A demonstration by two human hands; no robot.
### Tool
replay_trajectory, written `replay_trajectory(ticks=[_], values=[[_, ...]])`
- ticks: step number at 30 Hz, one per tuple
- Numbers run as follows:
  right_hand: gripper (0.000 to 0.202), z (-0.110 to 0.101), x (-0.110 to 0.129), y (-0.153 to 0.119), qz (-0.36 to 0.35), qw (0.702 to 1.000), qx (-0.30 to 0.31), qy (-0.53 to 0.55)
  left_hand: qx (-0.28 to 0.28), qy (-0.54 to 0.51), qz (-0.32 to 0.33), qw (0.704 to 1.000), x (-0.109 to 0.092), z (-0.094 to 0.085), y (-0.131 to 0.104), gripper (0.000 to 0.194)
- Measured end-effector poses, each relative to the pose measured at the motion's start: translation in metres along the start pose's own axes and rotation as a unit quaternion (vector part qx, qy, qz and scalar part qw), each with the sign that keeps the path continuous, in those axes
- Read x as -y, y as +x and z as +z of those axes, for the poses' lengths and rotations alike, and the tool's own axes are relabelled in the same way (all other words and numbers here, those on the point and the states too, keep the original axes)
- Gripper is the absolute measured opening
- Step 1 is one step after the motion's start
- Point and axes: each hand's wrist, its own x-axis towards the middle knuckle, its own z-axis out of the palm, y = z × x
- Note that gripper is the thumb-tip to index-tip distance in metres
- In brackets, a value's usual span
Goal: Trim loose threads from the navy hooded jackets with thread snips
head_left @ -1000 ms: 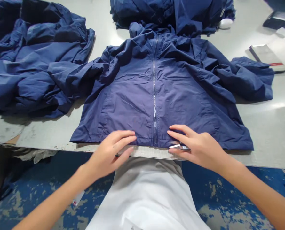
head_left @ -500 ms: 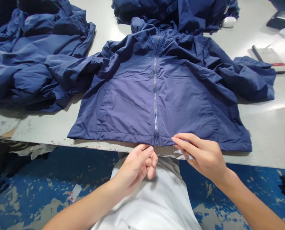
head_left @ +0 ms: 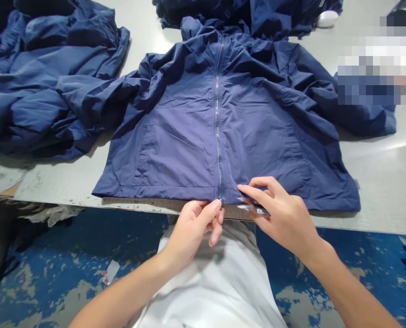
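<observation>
A navy zip-up jacket [head_left: 185, 141] lies front side up, its hem along the table's near edge. Its zipper [head_left: 218, 127] is closed and runs down the middle. My left hand [head_left: 197, 228] pinches the hem at the zipper's bottom end, thumb on top. In my right hand [head_left: 285, 216] is a pair of thread snips [head_left: 261, 211], blades pointing left towards the zipper end and a little apart. The right index fingertip rests on the jacket just right of the zipper. The snips' handles are mostly hidden in the palm.
More navy garments [head_left: 62, 86] are heaped at the left, and another navy pile [head_left: 278, 18] lies at the back. A white rounded object [head_left: 326, 19] sits beside that pile. The far right is pixelated. The table edge [head_left: 370, 223] runs just before my body.
My left thumb has come up onto the hem at the zipper end. My right hand with the snips has moved left and slightly up, closer to the zipper.
</observation>
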Motion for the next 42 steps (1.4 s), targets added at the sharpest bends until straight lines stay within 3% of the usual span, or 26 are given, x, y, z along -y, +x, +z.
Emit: replay_trajectory(ticks=[2, 4, 6, 9, 11, 13, 15, 18, 20, 24, 29, 33, 37, 39, 42], values=[[0.025, -0.006, -0.009, 0.007, -0.006, 1.0, -0.007, 0.008, -0.025, 0.119, 0.056, 0.991, -0.015, -0.014, 0.0, 0.035], [0.018, -0.018, -0.023, 0.02, -0.008, 0.999, -0.031, 0.034, -0.099, 0.268, 0.155, 0.946, -0.036, -0.032, 0.002, 0.028], [0.016, -0.032, -0.039, 0.042, 0.019, 0.997, -0.047, 0.061, -0.17, 0.411, 0.257, 0.858, -0.063, -0.054, 0.008, 0.026], [0.039, -0.053, -0.066, 0.083, 0.092, 0.991, 0.023, 0.095, -0.193, 0.579, 0.33, 0.72, -0.103, -0.082, 0.02, 0.034], [0.05, -0.063, -0.083, 0.109, 0.123, 0.981, 0.094, 0.117, -0.189, 0.632, 0.326, 0.678, -0.125, -0.095, 0.027, 0.037], [0.055, -0.067, -0.097, 0.13, 0.123, 0.971, 0.151, 0.141, -0.17, 0.638, 0.31, 0.684, -0.139, -0.103, 0.03, 0.039], [0.058, -0.065, -0.107, 0.145, 0.112, 0.963, 0.189, 0.157, -0.122, 0.626, 0.297, 0.71, -0.147, -0.107, 0.03, 0.04], [0.064, -0.057, -0.115, 0.158, 0.114, 0.955, 0.223, 0.158, -0.03, 0.595, 0.299, 0.745, -0.153, -0.108, 0.024, 0.037], [0.068, -0.051, -0.118, 0.164, 0.121, 0.951, 0.241, 0.151, -0.001, 0.582, 0.317, 0.749, -0.155, -0.107, 0.021, 0.036], [0.069, -0.04, -0.123, 0.172, 0.106, 0.95, 0.252, 0.148, -0.04, 0.591, 0.321, 0.739, -0.16, -0.108, 0.031, 0.05], [0.069, -0.029, -0.129, 0.175, 0.083, 0.959, 0.225, 0.149, -0.098, 0.609, 0.233, 0.752, -0.159, -0.122, 0.063, 0.06], [0.065, -0.023, -0.128, 0.171, 0.081, 0.968, 0.191, 0.142, -0.09, 0.65, 0.17, 0.736, -0.161, -0.124, 0.077, 0.053], [0.055, -0.018, -0.122, 0.165, 0.079, 0.979, 0.138, 0.13, -0.071, 0.691, 0.088, 0.714, -0.175, -0.114, 0.075, 0.046], [0.05, -0.014, -0.119, 0.162, 0.085, 0.983, 0.098, 0.128, -0.093, 0.731, 0.117, 0.666, -0.182, -0.107, 0.071, 0.042], [0.05, -0.011, -0.118, 0.157, 0.101, 0.982, 0.047, 0.153, -0.121, 0.757, 0.246, 0.593, -0.18, -0.091, 0.067, 0.041]])
